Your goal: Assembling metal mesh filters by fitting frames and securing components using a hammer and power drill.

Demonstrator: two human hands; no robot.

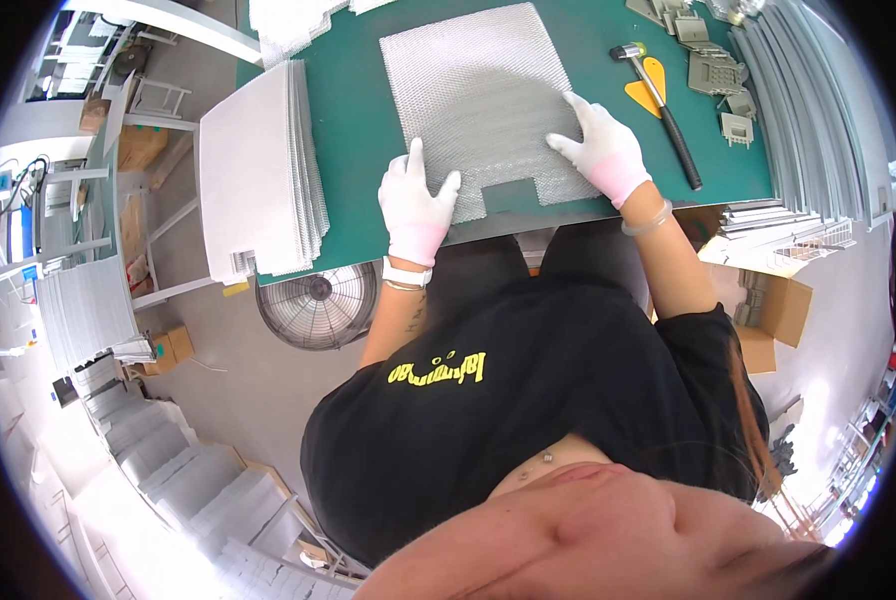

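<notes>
A silvery metal mesh sheet (488, 90) with a rectangular notch in its near edge lies on the green work surface in front of me. My left hand (415, 208), in a white glove with a pink cuff, rests at the sheet's near left edge. Its thumb and index finger are stretched apart. On the opposite edge is my right hand (605, 152), gloved alike, thumb and forefinger spread over the mesh. Neither hand shows a closed grip, though the undersides of the fingers are hidden.
A stack of white mesh sheets (258, 170) stands left on the green table (353, 120). To the right lie a black-handled mallet (668, 125), a yellow flat piece (643, 92), grey plastic parts (716, 72) and upright grey panels (808, 120). A floor fan (318, 305) sits below the table's left edge.
</notes>
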